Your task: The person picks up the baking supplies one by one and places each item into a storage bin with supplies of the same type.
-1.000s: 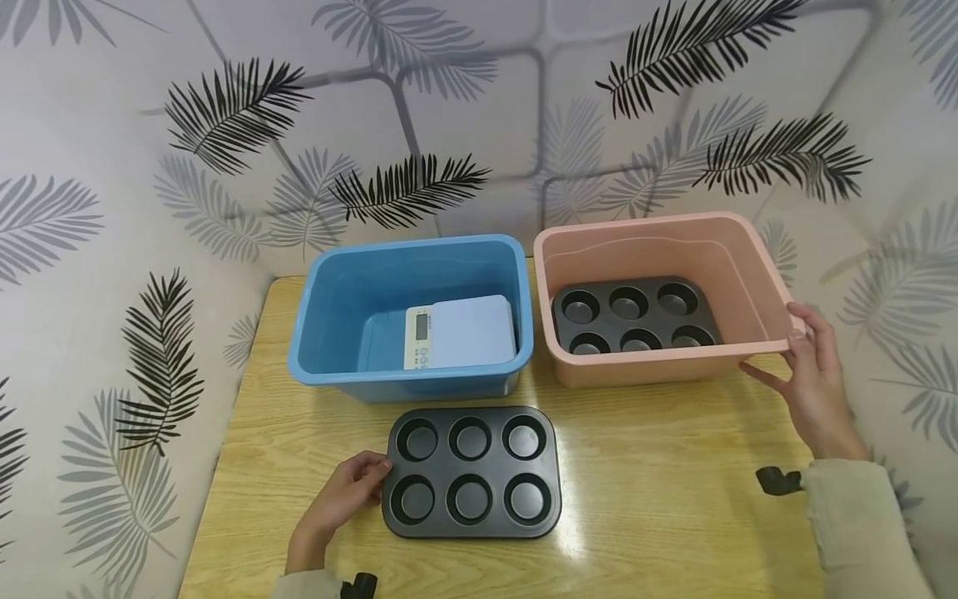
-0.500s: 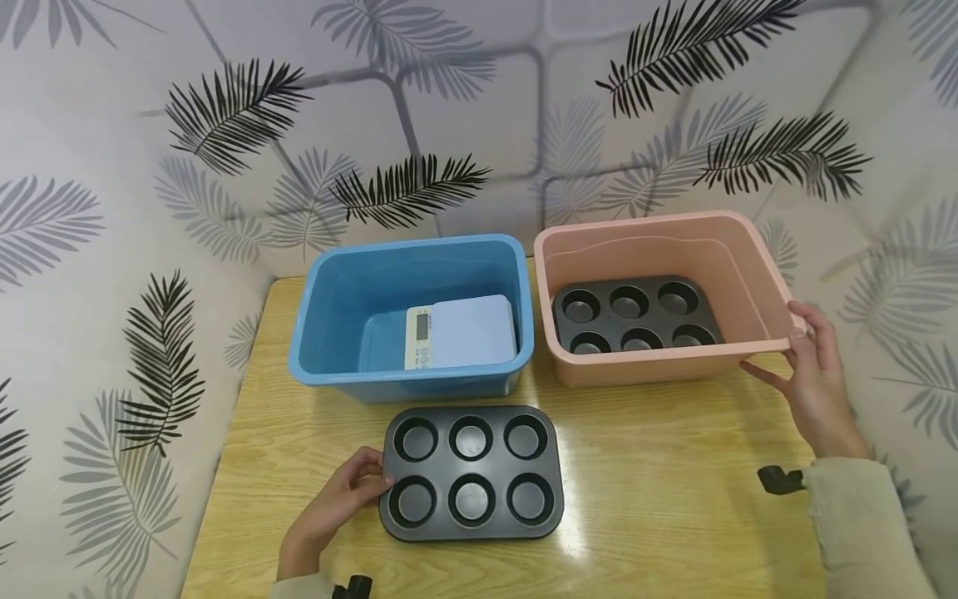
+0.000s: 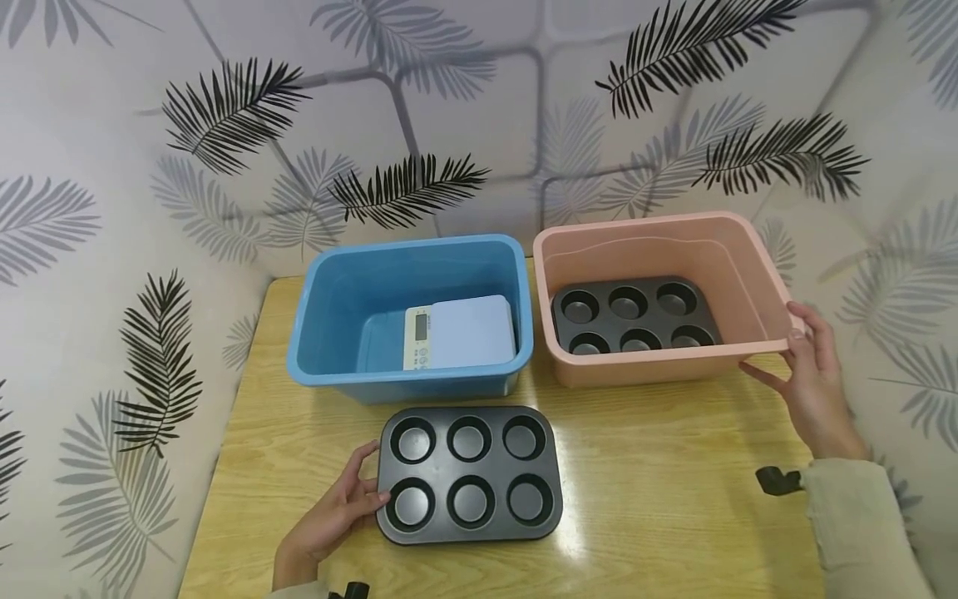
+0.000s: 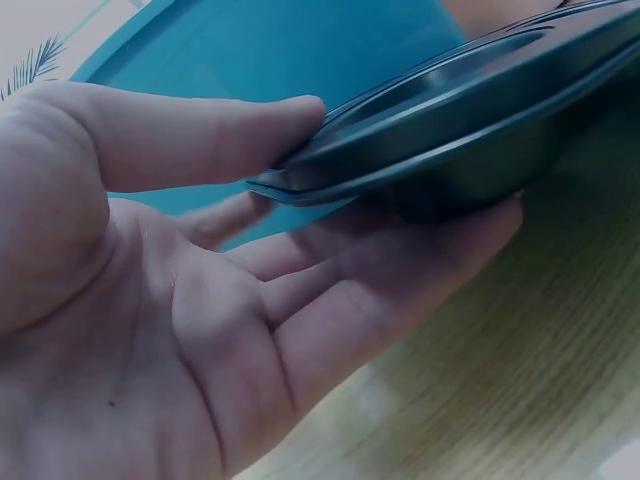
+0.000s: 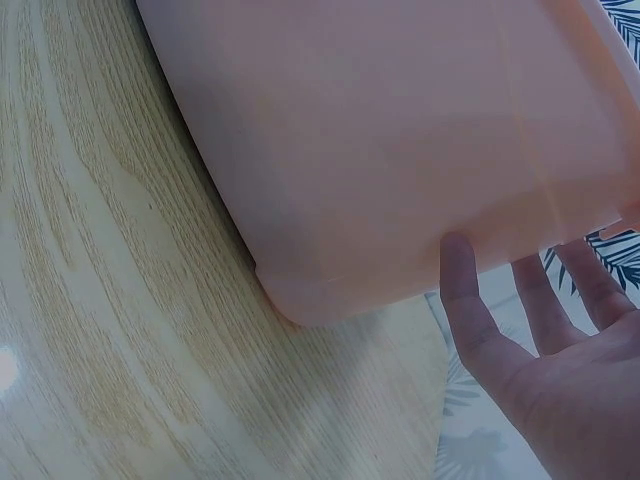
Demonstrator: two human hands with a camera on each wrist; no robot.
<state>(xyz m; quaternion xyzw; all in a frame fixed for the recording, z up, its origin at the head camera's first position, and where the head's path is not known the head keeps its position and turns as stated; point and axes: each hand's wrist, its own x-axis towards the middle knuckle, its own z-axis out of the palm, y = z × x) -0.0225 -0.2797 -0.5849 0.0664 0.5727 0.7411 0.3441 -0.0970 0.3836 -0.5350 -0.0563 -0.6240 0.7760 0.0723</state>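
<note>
A dark six-cup muffin tin [image 3: 441,482] is in front of the bins. My left hand [image 3: 333,512] pinches its left end, the thumb on the top rim and the fingers underneath. In the left wrist view the muffin tin [image 4: 450,150] slants, its near end above the wooden surface, with fingers under a cup. My right hand [image 3: 816,387] grips the front right corner of a pink plastic bin [image 3: 636,366]. The right wrist view has one fingertip against the pink wall and other fingers partly behind it. A second muffin tin [image 3: 614,324] lies inside that bin.
A blue plastic bin [image 3: 419,387] stands left of the pink one, holding a white kitchen scale [image 3: 471,333]. Both bins stand at the back of the wooden table [image 3: 659,482], against a leaf-patterned wall covering [image 3: 479,108].
My left hand has slid nearer along the tin's left end, its thumb lower on the rim. The tin's left end has shifted slightly left and nearer. My right hand has stayed at the pink bin.
</note>
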